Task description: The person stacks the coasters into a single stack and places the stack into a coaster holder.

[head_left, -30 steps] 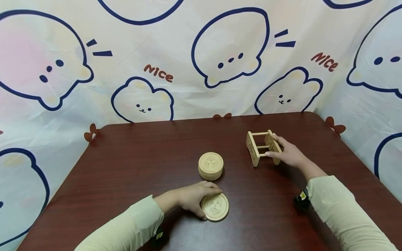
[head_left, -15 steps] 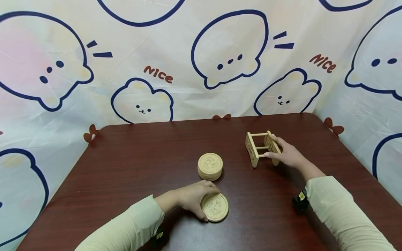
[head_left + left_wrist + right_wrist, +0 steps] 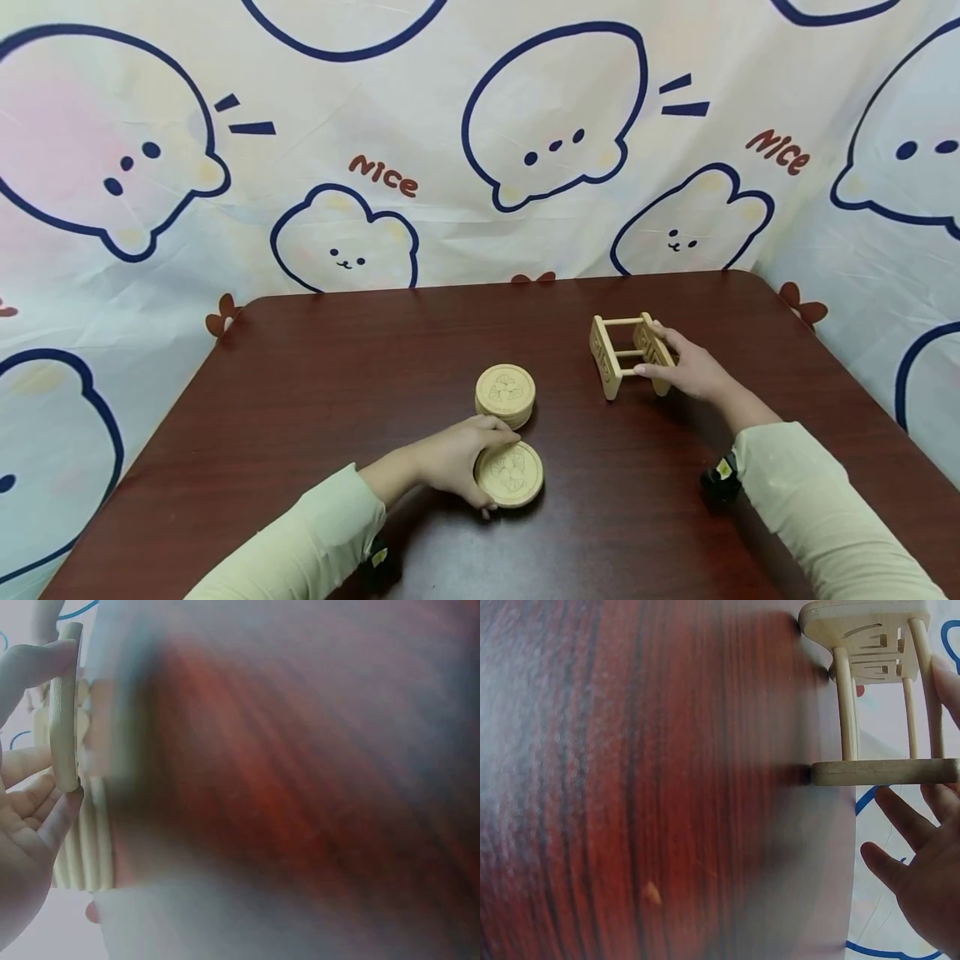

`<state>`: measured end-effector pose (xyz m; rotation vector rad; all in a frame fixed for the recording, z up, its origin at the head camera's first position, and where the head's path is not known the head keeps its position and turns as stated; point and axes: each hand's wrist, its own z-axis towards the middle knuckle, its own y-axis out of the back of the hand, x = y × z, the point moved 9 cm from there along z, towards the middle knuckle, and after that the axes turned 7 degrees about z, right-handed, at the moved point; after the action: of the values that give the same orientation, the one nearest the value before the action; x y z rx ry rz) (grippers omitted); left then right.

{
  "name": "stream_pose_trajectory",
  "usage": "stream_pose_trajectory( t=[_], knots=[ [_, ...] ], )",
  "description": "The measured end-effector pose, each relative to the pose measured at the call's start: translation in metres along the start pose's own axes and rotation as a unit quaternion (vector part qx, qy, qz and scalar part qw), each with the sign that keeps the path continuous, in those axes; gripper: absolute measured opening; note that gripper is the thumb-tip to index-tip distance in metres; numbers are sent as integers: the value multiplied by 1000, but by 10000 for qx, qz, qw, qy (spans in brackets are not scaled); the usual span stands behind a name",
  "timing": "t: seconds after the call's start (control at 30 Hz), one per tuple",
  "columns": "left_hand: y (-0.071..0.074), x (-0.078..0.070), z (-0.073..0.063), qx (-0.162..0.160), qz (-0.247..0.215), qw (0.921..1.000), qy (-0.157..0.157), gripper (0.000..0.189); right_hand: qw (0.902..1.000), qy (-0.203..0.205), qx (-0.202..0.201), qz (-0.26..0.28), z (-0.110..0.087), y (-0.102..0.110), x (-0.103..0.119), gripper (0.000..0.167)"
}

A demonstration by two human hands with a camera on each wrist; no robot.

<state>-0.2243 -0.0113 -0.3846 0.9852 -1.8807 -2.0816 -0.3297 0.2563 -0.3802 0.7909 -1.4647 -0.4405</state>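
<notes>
My left hand (image 3: 459, 458) pinches a round wooden coaster (image 3: 512, 475) by its edge, thumb at the near side and fingers at the far side. In the left wrist view this coaster (image 3: 64, 720) is seen edge-on, raised off the table. Just beyond it stands a stack of similar coasters (image 3: 506, 390), the top one engraved with a leaf pattern. My right hand (image 3: 693, 367) holds the right side panel of a small wooden coaster holder (image 3: 602, 358), fingers and thumb around it. The right wrist view shows the holder's rods (image 3: 845, 705) joining its two cut-out panels.
Everything stands on a dark reddish-brown table (image 3: 337, 375) with rounded far corners. A pale cloth backdrop (image 3: 450, 242) with cartoon figures hangs behind and at both sides. The holder stands to the right of the stack.
My left hand has lifted the coaster and brought it a little farther from me, closer to the stack. My right hand stays on the holder, which has not moved.
</notes>
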Motion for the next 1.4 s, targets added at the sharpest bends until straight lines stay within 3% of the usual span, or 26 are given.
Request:
stream_pose_trajectory(
  t=[0.47,0.93,1.4],
  knots=[
    [32,0,0,-604,-99,9981,-101,76,10000,24,-16,39,0,0,-3,91],
    [55,12,7,-989,-224,9948,118,78,10000,70,-32,32,1,0,-1,91],
    [60,23,18,-1055,-254,9938,259,77,9999,-64,25,98,2,-1,-5,93]
  ],
)
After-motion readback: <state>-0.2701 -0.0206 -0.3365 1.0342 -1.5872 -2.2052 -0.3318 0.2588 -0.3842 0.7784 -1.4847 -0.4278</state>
